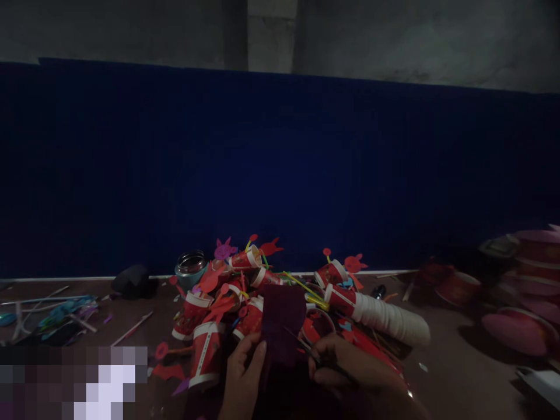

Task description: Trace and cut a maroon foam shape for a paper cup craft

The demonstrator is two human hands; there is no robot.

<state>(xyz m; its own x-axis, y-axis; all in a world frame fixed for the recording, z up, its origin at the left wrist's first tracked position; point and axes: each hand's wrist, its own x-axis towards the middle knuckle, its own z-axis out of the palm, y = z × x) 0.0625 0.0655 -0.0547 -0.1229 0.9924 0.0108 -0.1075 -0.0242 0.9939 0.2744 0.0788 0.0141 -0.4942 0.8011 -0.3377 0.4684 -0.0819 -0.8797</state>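
Observation:
My left hand (243, 373) pinches the left edge of a dark purple sheet (282, 324), thumb on top. My right hand (345, 364) is closed round dark scissors (306, 347) whose blades reach up-left into the sheet. Both hands are low in the middle of the head view. Just beyond the sheet lies a heap of red paper cups (231, 303) with red and pink paper cut-outs and yellow-green sticks.
A nested stack of white cups (389, 319) lies right of the heap. A glass jar (191, 267) stands behind it. Sticks and scraps (56, 312) litter the left. Red and pink bowls (520, 291) sit far right. A blue wall panel (280, 169) rises behind the brown table (464, 373).

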